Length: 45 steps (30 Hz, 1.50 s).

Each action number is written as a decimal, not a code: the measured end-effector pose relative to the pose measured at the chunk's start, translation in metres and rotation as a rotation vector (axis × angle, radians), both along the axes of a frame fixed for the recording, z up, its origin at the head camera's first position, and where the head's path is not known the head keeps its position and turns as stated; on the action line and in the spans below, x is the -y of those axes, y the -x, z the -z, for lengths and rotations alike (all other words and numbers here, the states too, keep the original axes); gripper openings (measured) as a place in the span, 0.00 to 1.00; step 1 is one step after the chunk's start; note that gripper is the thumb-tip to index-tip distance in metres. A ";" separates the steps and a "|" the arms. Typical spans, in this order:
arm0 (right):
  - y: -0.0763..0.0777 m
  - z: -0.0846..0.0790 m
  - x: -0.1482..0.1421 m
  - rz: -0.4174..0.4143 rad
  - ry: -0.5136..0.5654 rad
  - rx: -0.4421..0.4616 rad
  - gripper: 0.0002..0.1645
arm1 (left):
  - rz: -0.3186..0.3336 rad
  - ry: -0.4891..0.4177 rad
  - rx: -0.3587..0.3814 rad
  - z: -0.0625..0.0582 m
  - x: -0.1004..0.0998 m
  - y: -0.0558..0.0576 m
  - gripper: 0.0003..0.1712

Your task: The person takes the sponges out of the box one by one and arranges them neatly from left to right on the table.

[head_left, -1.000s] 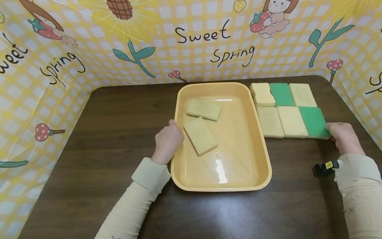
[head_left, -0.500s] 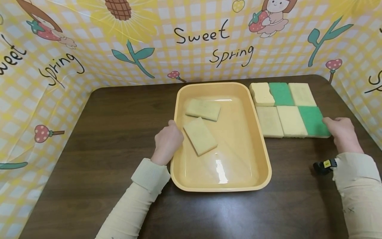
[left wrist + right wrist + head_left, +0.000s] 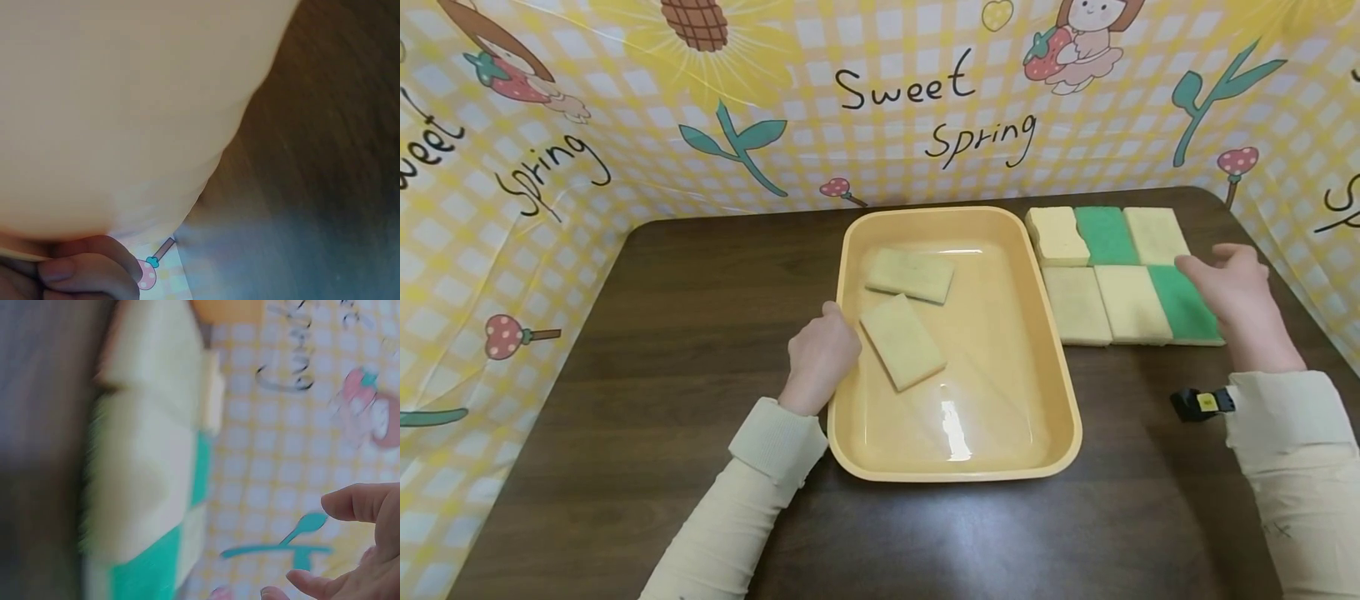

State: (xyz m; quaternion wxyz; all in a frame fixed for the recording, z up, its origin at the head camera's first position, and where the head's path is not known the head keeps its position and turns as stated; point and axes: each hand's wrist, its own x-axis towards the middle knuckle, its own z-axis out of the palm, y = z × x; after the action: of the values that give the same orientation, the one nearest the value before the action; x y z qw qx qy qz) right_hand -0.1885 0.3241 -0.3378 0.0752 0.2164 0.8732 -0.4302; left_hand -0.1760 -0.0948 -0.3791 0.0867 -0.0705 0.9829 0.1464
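A cream-yellow plastic tray [image 3: 955, 475] stands on the table, two pale sponges [image 3: 904, 342] lying flat in it. My left hand [image 3: 822, 354] grips the tray's left rim; in the left wrist view its curled fingers [image 3: 94, 275] show below the tray's outer wall [image 3: 125, 125]. Two rows of pale and green sponges lie right of the tray. Over the right end, near the front green sponge [image 3: 1186, 308], hovers my right hand [image 3: 1236, 292], thumb and fingers apart and holding nothing. The right wrist view shows this gap between thumb and fingers, with blurred pale sponges [image 3: 144, 469] beside it.
Behind and at both sides of the brown table [image 3: 700, 333] hangs a yellow checked cloth [image 3: 880, 158] with printed flowers. One thicker sponge [image 3: 1060, 236] with a wavy edge touches or nearly touches the tray's back right side. A small black device [image 3: 1202, 404] sits at my right wrist.
My right hand has left the edge of the front green sponge, rising and moving back and slightly left, its fingers spreading. My left hand and the tray have stayed in place.
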 end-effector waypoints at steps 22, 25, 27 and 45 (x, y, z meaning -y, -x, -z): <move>-0.002 -0.050 0.103 -0.268 0.055 -0.169 0.48 | -0.009 -0.006 -0.003 0.000 0.001 0.000 0.13; -0.004 -0.053 0.117 -0.301 0.061 -0.154 0.47 | -0.009 -0.007 -0.003 0.000 0.001 -0.001 0.13; -0.004 -0.055 0.126 -0.322 0.059 -0.154 0.46 | -0.010 -0.009 -0.001 0.000 0.001 -0.001 0.13; -0.004 -0.040 0.182 -0.508 0.071 -0.042 0.40 | -0.007 -0.007 -0.007 0.001 0.000 0.000 0.11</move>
State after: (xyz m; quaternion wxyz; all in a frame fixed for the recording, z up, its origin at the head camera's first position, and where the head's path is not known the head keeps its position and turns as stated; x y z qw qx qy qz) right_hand -0.1844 0.1417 -0.2975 0.1704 -0.0219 0.8852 -0.4324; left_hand -0.1761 -0.0950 -0.3797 0.0829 -0.0729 0.9824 0.1506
